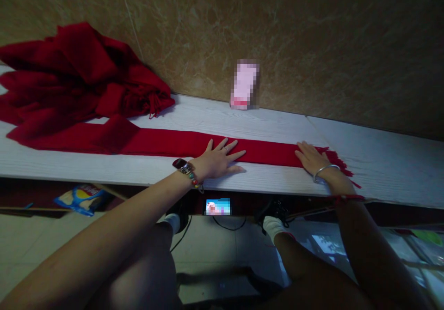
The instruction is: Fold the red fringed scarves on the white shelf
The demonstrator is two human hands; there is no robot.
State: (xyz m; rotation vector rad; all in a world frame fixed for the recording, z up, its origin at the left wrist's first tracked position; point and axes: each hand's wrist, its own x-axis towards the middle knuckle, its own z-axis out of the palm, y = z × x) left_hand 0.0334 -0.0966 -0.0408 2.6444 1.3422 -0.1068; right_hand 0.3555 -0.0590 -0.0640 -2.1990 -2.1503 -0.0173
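A red scarf (166, 142) lies in a long, narrow folded strip along the white wood-grain bench top. Fringe shows at its right end, and its left end runs in beside a heap of red cloth. My left hand (218, 159) rests palm down on the middle of the strip, fingers spread. Close to the fringed end, my right hand (314, 161) lies flat across the cloth, its fingers stretched out. Neither hand grips anything.
A crumpled red fringed cloth (83, 74) is heaped at the left. Against the brown marbled wall (294, 37) stands a pink blurred item (244, 84). Below the white top (391, 167) are a blue snack bag (81, 199) and a lit screen (218, 207).
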